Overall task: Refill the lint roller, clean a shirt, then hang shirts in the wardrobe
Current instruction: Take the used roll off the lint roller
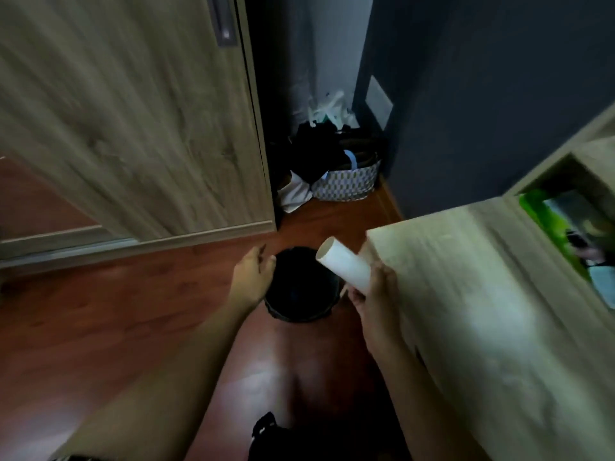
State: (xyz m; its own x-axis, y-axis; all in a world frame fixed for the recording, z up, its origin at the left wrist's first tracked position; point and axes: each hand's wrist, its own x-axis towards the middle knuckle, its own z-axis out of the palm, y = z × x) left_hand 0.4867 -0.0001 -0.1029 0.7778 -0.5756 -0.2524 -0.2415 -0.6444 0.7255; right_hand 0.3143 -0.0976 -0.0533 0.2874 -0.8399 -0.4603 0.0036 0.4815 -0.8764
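In the head view, the right hand [376,296] grips a white tube [342,262] at lower centre, just above a black bin [283,315]. The left hand [253,274] hovers open beside the rim. The refill step seems unfinished, and cleaning and hanging are still to do.

Dim, motion-blurred wide-angle view, edges bowed, soft glare on the reddish floor [289,367], deep shadow in the corner.

White tube [342,262] lower end hidden inside right hand [374,294]. Bin [299,317] interior too dark to read. Wardrobe door [133,128] smeared — cut by top, left edges. Dark object [266,430] cropped at bottom edge — unidentifiable.
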